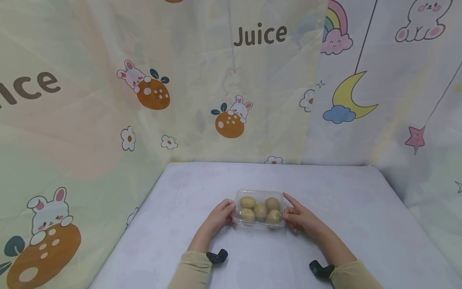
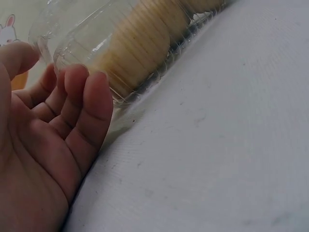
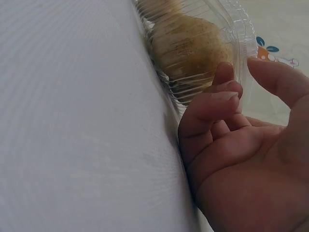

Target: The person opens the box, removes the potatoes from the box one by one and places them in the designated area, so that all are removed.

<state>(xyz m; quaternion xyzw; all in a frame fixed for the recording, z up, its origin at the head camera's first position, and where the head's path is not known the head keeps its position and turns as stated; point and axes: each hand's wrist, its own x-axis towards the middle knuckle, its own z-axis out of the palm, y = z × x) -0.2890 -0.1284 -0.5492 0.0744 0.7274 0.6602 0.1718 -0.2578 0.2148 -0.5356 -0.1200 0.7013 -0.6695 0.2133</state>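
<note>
A clear plastic clamshell box (image 1: pixel 259 225) sits on the white table, holding several tan, speckled, rounded pieces (image 1: pixel 260 211) that look like small potatoes. On its left side my left hand (image 1: pixel 219 216) grips the edge, its curled fingertips (image 2: pixel 98 89) against the ribbed wall and the thumb by the rim. My right hand (image 1: pixel 302 218) holds the opposite side. In the right wrist view its bent fingers (image 3: pixel 207 108) meet the side wall, with the thumb near the rim. One finger of that hand reaches towards the box's far right corner in the head view.
The white-covered table (image 1: pixel 202 180) ends at a printed curtain (image 1: pixel 195 72) with rabbits, fruit and lettering. More printed cloth hangs along both sides. A small black device (image 1: pixel 217 257) is strapped to the left wrist, another (image 1: pixel 321 269) to the right.
</note>
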